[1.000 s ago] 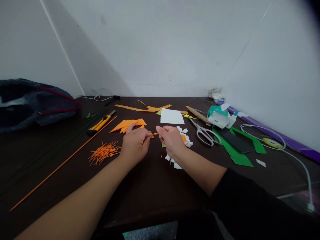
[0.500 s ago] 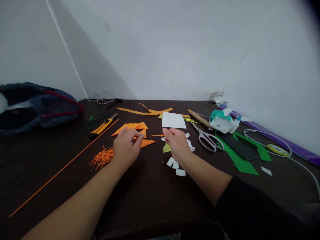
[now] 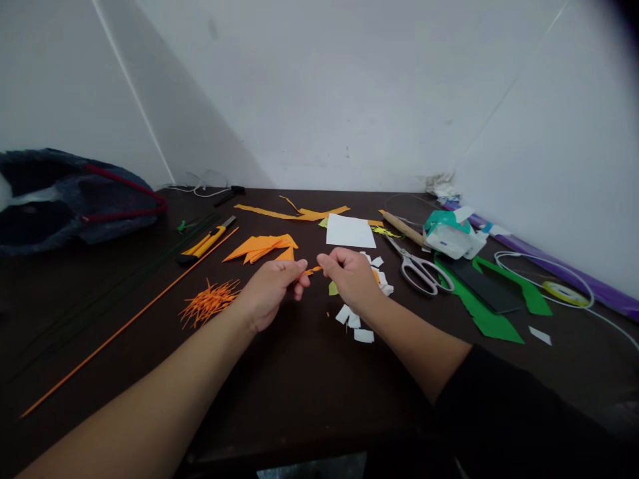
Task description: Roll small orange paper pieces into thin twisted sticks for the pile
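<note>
"Left hand (image 3: 279,286) and right hand (image 3: 347,273), what have you got?"
"Both my hands pinch one thin orange strip (image 3: 317,269) between them, nearer than one white sheet (image 3: 350,231)."
"And around?"
"One cutter (image 3: 204,245) and one orange stick (image 3: 130,322) at left, one pair of scissors (image 3: 407,258) at right."

From my distant place I see a pale grey back wall (image 3: 349,86) with few small dark marks, which meets a left wall (image 3: 50,86) and a right wall (image 3: 589,166) in straight corner lines. A slanted soft shadow (image 3: 180,120) covers the back wall's left part. The light is rather dim. A dark brown table (image 3: 299,392) stands against it.
</note>
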A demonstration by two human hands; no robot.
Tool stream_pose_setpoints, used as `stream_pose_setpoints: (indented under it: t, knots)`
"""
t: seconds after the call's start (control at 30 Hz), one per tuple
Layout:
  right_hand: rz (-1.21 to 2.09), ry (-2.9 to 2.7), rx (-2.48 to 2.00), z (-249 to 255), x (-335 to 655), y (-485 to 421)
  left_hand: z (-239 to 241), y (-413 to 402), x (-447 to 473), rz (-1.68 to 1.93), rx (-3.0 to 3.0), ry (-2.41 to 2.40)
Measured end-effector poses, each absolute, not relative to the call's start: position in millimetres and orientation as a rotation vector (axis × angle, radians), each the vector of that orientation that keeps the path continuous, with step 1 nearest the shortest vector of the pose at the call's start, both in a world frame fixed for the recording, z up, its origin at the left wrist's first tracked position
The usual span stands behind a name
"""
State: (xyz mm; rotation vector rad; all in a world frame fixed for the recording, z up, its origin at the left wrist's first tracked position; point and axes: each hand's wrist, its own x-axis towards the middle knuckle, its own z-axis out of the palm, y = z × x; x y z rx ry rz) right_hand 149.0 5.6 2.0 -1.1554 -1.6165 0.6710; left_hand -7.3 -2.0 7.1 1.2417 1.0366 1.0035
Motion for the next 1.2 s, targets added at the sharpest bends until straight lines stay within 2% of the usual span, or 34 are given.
stream_pose_setpoints:
  t: [0.23,0.43,0.77,1.0,1.2]
  knots:
    - [0.631,-1.614,-1.168,3,152,8,10,-5,-6,0.920,1.174,0.953]
    - [0.635,-1.594,-1.187,0,147,10,5,-3,-6,1.046,1.211,0.989]
    - [0.952,-1.350,-1.112,-10,137,13,5,-4,-8,1.122,1.625,1.270]
    - [1.039,-1.286,-1.070,-10,134,15,7,-3,-8,1.178,1.707,1.339]
    - [1.136,-1.089,-1.078,-13,129,18,12,-6,-5,1.147,2.010,1.458]
